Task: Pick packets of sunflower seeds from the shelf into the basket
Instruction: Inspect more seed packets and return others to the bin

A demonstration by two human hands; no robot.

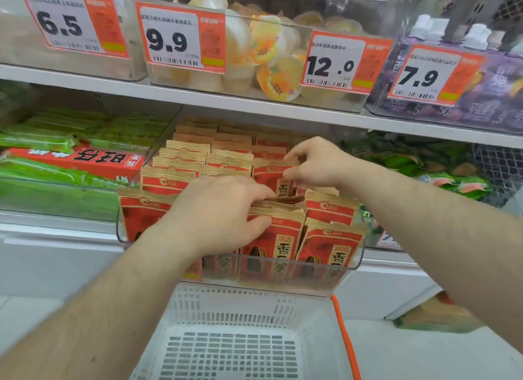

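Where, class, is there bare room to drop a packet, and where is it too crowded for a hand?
Free: the white basket, its floor bare between its slotted walls, below the clear bin. Crowded: the bin itself, where seed packets stand tightly in rows and the left hand and right hand each pinch one.

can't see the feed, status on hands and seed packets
Left hand grip on front packet in clear bin. Right hand pinching packet behind. Basket below, no packets visible inside. Nothing blocking.

Shop aisle, stocked shelves (pixel 198 95), orange price tags (pixel 181 37), shopping basket (pixel 240 309)
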